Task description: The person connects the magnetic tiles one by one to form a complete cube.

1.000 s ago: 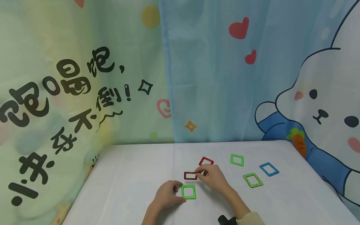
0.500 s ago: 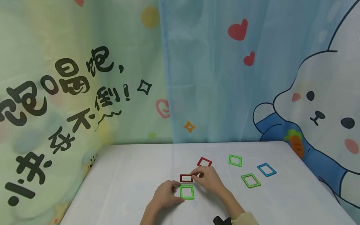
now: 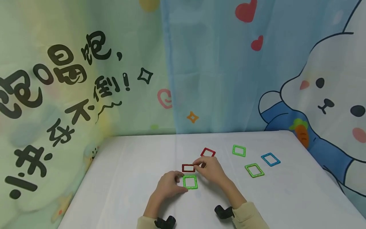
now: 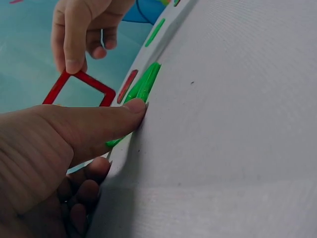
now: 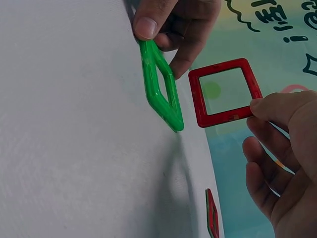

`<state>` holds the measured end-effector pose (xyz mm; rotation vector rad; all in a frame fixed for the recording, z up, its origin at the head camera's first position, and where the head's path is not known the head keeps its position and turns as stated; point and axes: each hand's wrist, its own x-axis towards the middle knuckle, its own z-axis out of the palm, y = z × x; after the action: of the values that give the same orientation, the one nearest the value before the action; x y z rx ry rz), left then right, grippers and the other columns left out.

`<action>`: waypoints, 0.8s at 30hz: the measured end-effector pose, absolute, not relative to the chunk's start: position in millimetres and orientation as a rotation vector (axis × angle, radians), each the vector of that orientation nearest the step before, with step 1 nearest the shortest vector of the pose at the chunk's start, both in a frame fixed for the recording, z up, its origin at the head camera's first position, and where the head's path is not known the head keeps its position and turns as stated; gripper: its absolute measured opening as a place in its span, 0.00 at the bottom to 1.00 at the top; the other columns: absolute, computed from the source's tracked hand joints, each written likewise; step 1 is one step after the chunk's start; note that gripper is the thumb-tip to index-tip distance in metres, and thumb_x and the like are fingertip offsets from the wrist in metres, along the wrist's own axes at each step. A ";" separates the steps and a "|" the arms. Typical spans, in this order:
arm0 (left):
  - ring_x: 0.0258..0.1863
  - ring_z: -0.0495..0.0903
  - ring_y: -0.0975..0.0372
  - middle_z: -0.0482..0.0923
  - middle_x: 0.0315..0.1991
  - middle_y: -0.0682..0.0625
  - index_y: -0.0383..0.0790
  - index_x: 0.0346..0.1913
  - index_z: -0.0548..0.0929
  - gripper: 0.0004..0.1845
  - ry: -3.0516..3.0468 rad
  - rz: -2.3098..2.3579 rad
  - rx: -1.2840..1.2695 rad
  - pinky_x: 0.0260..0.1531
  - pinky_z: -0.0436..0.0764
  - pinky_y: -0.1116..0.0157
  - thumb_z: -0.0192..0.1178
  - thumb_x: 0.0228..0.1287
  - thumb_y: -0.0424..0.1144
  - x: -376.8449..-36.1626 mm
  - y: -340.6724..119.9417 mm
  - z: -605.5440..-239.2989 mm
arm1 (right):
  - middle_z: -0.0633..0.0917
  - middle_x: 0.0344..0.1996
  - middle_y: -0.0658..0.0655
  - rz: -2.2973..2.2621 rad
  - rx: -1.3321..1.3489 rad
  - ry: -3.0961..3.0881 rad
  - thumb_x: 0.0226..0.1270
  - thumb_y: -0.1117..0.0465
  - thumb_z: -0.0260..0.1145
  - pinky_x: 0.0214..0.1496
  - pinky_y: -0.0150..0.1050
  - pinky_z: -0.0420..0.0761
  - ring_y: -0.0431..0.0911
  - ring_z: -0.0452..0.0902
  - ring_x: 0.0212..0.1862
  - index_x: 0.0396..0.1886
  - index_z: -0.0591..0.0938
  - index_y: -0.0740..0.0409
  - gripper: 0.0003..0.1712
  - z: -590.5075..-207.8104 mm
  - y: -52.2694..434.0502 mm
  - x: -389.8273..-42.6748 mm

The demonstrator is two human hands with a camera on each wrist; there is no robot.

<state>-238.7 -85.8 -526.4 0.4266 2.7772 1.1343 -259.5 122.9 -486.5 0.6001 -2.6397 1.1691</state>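
Observation:
A green square frame (image 3: pixel 190 182) lies flat on the white table (image 3: pixel 128 165). My left hand (image 3: pixel 183 182) holds its left side, with the thumb (image 4: pixel 126 116) pressed against the frame's edge (image 4: pixel 144 83). My right hand (image 3: pixel 195 165) pinches a dark red square frame (image 3: pixel 188 168) by its right edge. This red frame (image 5: pixel 225 91) stands upright just past the far edge of the green frame (image 5: pixel 161 87). I cannot tell whether the two touch.
A second red frame (image 3: pixel 207 152) lies behind my right hand. Two more green frames (image 3: pixel 239 150) (image 3: pixel 254 170) and a blue frame (image 3: pixel 270 159) lie to the right. Printed curtains hang behind the table's far and left edges.
My right hand has brought the dark red frame a little left and closer to the green frame's far edge. My left hand has stayed on the green frame.

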 end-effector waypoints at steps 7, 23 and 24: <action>0.26 0.69 0.65 0.72 0.26 0.56 0.38 0.51 0.83 0.29 2.804 1.139 0.463 0.26 0.69 0.67 0.78 0.44 0.46 -247.0 -83.4 -520.9 | 0.85 0.28 0.46 1.182 0.615 -2.640 0.57 0.69 0.72 0.31 0.35 0.75 0.39 0.74 0.28 0.33 0.88 0.56 0.06 -479.0 128.9 -264.2; 0.28 0.69 0.65 0.71 0.28 0.57 0.37 0.53 0.82 0.32 2.828 1.100 0.428 0.28 0.69 0.66 0.79 0.44 0.46 -238.1 -85.3 -526.0 | 0.85 0.27 0.46 1.160 0.660 -2.644 0.56 0.68 0.72 0.30 0.33 0.74 0.37 0.74 0.27 0.33 0.88 0.57 0.05 -490.5 125.9 -257.9; 0.28 0.69 0.65 0.71 0.29 0.56 0.37 0.53 0.81 0.32 2.832 1.093 0.431 0.29 0.70 0.65 0.79 0.44 0.46 -236.1 -85.2 -527.3 | 0.85 0.27 0.46 1.159 0.662 -2.645 0.56 0.68 0.72 0.29 0.33 0.74 0.37 0.73 0.27 0.32 0.88 0.57 0.05 -492.0 125.7 -256.4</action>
<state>-236.1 -85.2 -527.3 0.4311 2.8319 1.0928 -256.4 125.7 -492.0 0.6620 -2.6454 1.1592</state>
